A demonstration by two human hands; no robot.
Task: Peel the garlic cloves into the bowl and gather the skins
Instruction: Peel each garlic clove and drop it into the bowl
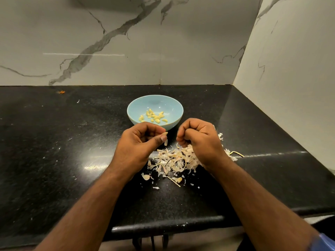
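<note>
My left hand [140,142] hung just in front of the bowl [173,107], its fingers curled in and the thumb pressed up to them, the grip pinching a small clove [164,133] whose pale tip stuck out toward the right. A flake of skin [165,142] showed just below the thumb; I could not tell whether it was touching the hand or not. My right hand [198,140] was just beside it, above the far right part of the skins [174,161], its fingers rolled into a loose fist with the tips turned down. Whether that grip had a scrap of skin in it I could not tell, since the fingers hid the inside.

The bowl stood on the dark surface [54,142], between my hands and the marble wall [108,42], and a small heap of peeled cloves [154,116] lay in its bottom, toward the near side. The skins lay in a loose pile on the surface between my wrists, partly under the right hand, with stray flakes scattered nearer to me. A thin yellowish stem [236,153] lay to the right of the pile, past my right wrist. Far left, close to the wall, sat a small orange scrap [62,92].
</note>
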